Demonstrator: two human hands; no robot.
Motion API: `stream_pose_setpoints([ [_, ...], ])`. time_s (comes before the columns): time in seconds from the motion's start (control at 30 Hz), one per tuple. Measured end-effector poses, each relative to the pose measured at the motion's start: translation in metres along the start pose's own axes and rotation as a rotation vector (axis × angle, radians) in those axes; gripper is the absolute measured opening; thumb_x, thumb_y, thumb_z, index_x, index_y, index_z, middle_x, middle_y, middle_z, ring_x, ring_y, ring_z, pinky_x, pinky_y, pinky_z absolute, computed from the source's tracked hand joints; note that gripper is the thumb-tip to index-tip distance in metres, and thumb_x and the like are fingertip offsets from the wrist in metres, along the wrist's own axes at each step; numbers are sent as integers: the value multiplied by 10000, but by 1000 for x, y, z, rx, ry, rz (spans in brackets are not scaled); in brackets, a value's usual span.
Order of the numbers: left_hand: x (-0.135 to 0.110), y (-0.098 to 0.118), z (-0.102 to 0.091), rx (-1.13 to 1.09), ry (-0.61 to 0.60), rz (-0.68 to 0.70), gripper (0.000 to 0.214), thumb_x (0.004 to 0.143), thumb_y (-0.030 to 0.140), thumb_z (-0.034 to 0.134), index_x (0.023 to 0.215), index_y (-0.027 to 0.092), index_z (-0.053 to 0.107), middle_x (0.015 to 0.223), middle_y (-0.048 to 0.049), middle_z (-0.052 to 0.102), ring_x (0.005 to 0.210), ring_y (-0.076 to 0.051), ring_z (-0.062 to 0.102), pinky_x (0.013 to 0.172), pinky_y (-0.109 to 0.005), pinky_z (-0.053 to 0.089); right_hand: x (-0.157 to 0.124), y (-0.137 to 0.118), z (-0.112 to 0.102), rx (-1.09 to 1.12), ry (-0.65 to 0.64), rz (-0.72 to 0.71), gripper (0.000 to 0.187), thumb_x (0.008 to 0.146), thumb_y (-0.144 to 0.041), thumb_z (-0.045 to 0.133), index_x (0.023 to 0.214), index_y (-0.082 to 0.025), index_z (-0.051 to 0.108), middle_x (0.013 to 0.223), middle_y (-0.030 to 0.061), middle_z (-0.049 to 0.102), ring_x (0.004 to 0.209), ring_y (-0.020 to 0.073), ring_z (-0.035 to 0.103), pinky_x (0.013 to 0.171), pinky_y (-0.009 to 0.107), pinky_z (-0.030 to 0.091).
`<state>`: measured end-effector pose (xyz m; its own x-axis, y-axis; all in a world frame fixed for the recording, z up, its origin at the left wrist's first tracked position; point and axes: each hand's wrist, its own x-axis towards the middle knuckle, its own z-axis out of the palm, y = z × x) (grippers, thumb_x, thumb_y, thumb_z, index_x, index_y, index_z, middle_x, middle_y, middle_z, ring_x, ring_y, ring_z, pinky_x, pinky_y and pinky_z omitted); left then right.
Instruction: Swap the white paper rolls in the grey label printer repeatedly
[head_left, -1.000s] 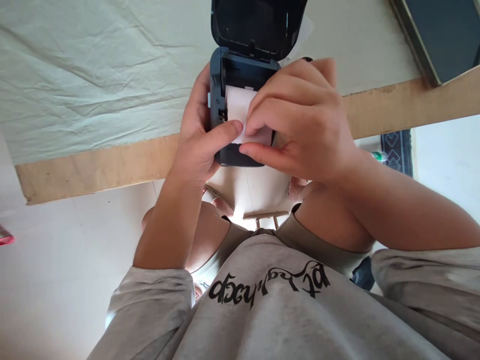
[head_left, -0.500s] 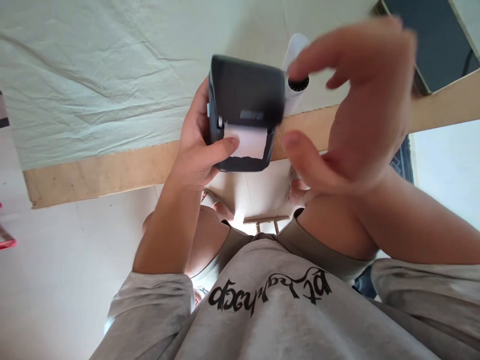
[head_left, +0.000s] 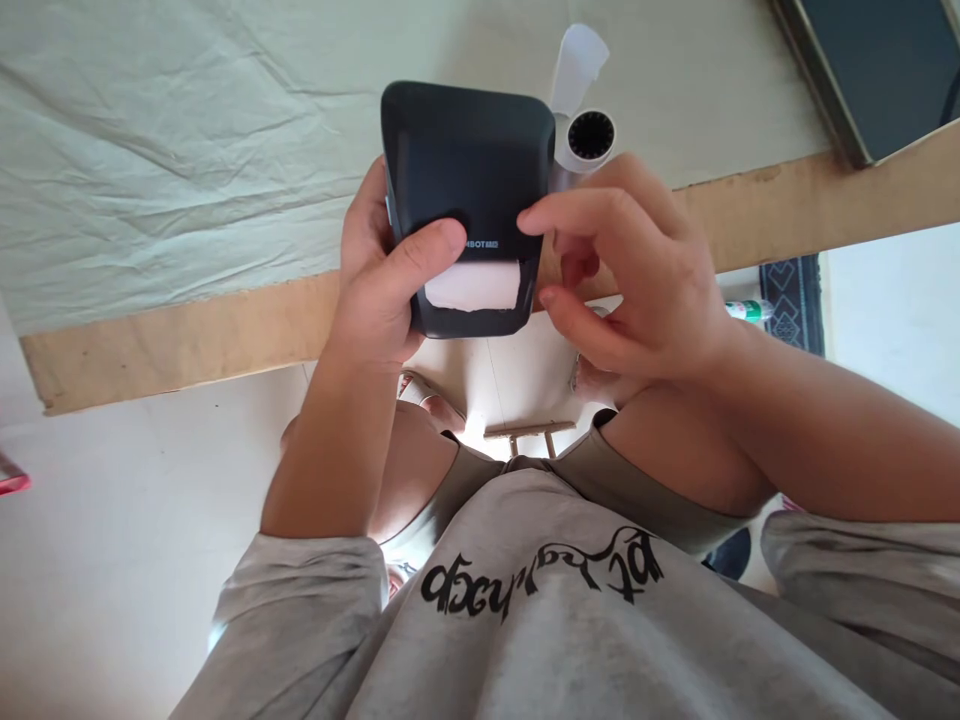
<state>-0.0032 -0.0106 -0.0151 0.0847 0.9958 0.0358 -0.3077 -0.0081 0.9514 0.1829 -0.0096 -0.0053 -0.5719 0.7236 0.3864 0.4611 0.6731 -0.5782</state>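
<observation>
My left hand [head_left: 382, 270] is wrapped round a black portable label printer [head_left: 469, 160], with its thumb lying on the cover just above the slot. White paper [head_left: 476, 285] shows in the gap at the printer's near end. At the printer's right side is my right hand [head_left: 637, 270], fingers curved and apart, holding nothing. Its index fingertip is at the cover's right edge, and the thumb tip is close to the lower right side. Behind the printer lies a white roll of paper [head_left: 566, 150] with a black-ringed core and a loose end.
A dark flat-screened device [head_left: 885, 70] rests at the table's far right. Pale wrinkled cloth [head_left: 187, 150] covers the table, which has a bare wooden edge [head_left: 187, 330]. Beneath are my legs, a small wooden stool [head_left: 529, 430] and a bottle [head_left: 750, 310] on the right.
The printer's cover has come down flatter over the paper, and my left thumb has moved from the paper onto the cover. My right hand has moved left and down to the printer's side.
</observation>
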Motion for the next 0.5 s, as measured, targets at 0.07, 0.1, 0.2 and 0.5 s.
stream_pose_setpoints([
  [0.07, 1, -2, -2, -21, -29, 13, 226, 720, 308, 610, 919, 218, 554, 788, -35, 589, 732, -223, 595, 587, -336, 436, 0, 2, 0, 4, -34, 26, 380, 779, -181, 466, 1155, -225, 436, 896, 31, 514, 637, 72, 480, 605, 237, 482],
  [0.1, 2, -3, -2, -31, -44, 14, 228, 717, 294, 610, 923, 218, 552, 803, -38, 596, 769, -239, 602, 600, -344, 441, 0, 3, 0, -3, -51, 36, 410, 769, -165, 466, 1173, -229, 430, 899, 25, 520, 620, 64, 472, 596, 227, 475],
  [0.2, 2, -3, -4, -53, -45, -10, 195, 734, 260, 579, 921, 216, 545, 819, -42, 614, 885, -277, 599, 635, -362, 455, -1, 5, 1, -77, -65, 58, 477, 755, -141, 449, 1216, -261, 433, 907, 11, 540, 640, 59, 493, 575, 204, 440],
  [0.5, 3, -3, -3, -35, 20, -56, 154, 729, 248, 568, 882, 245, 550, 770, -24, 590, 828, -268, 614, 515, -325, 400, -4, 14, 7, -401, 16, -20, 660, 663, -99, 454, 1259, -376, 394, 648, -75, 589, 557, 60, 489, 479, 206, 255],
])
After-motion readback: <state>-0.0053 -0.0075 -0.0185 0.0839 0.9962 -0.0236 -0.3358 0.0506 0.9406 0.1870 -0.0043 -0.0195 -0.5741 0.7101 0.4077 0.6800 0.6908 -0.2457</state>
